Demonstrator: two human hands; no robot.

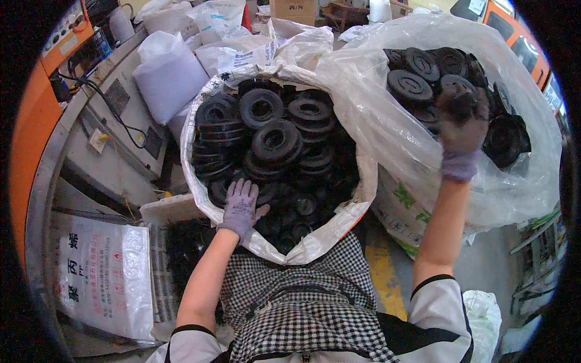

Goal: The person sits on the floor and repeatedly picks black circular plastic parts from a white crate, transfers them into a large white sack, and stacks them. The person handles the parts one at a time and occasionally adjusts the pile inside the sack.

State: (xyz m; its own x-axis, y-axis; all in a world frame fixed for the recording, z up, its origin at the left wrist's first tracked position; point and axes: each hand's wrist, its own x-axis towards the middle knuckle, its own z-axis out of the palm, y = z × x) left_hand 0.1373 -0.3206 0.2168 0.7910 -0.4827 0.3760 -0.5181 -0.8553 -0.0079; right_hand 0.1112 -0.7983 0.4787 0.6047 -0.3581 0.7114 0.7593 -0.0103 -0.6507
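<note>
My left hand (241,206), in a light purple glove, rests with its fingers spread on the near left inside edge of an open white woven sack (368,174). Ring-shaped black plastic parts (276,139) fill this sack, some in stacks, with smaller black pieces nearer me. My gloved right hand (463,122) is blurred over a second sack at the right, lined with clear plastic film (508,195). Round black discs (410,87) lie in it. Something dark shows at the right hand's fingers, but whether it is held cannot be told.
Full white sacks (170,75) stand beyond the left rim, beside a grey machine housing (113,104) with black cables. A printed white bag (104,277) lies at the lower left. A cardboard box (292,12) is at the back. Orange machinery (38,118) stands on both sides.
</note>
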